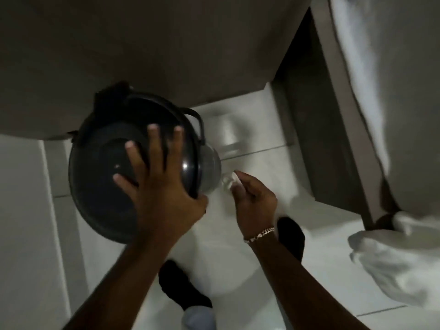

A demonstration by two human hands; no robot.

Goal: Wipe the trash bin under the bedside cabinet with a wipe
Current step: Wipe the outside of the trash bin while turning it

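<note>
A round dark trash bin (100, 177) with a domed lid and a metal side stands on the floor, its back part under the bedside cabinet (142, 48). My left hand (157, 184) lies flat on the lid with fingers spread, thumb hooked over the lid's right rim. My right hand (252, 198) is just right of the bin, pinched on a small crumpled white wipe (229, 181) held close to the bin's silver side wall (210, 167). A thin black handle (197, 120) sticks up at the bin's far right.
White tiled floor (262, 282) runs around the bin. A bed frame (333, 115) with white bedding (392, 79) fills the right side, and bedding hangs down at the lower right. My feet in dark socks (181, 287) stand below the bin.
</note>
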